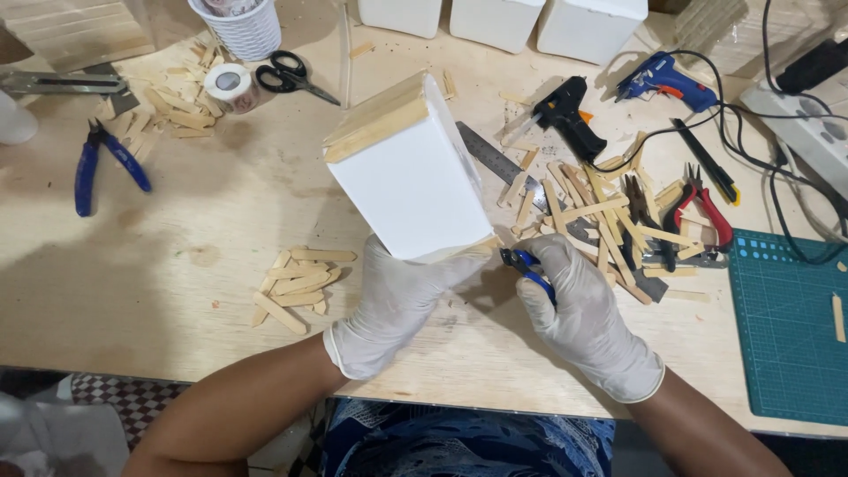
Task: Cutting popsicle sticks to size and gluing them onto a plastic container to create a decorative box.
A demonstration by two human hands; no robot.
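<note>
Head view only: left hand (pixel 393 300), white-gloved, grips the near end of a tilted white box with wooden stick trim (pixel 406 172), propped on the plywood bench (pixel 177 265). Right hand (pixel 579 309) is closed around small blue-handled cutters (pixel 523 263) at the box's lower corner. Risk: cutters slip, nick the left glove or splinter the trim; the box could wobble.

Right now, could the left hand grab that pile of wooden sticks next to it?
Probably yes, but not freely. The pile of wooden sticks lies uncovered on the table just beside the left hand, nothing between them. That hand is busy holding the white box, so it would have to let go.
</note>
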